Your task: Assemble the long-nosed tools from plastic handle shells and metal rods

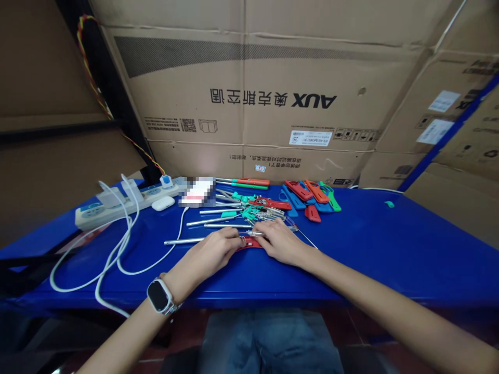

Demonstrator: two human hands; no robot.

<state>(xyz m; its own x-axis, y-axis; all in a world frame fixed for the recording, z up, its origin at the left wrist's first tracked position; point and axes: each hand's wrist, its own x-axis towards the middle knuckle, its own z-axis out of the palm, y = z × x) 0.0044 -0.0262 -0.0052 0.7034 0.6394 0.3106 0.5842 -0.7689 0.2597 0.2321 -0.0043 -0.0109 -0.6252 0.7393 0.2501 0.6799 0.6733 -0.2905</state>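
A red lighter casing (251, 242) lies on the blue table between my hands, with a long metal lighter tube (183, 241) reaching out to its left. My left hand (218, 250) is closed, its fingertips pinching the casing's left end. Bent over the right end is my right hand (279, 243), with thumb and fingers closed around it. A small clear and silvery piece (255, 234) shows at my right fingertips; its exact kind is partly hidden. Just behind the hands lie several metal tubes (216, 221) with green parts (249, 213) and another red casing (268, 203).
Red, orange, blue and green casings (298, 190) are piled at the back right. A thin screwdriver (307, 239) lies beside my right wrist. A power strip (88, 215), a white charger case (162, 203) and looping white cables (127, 234) occupy the left. Cardboard (249, 62) walls the back.
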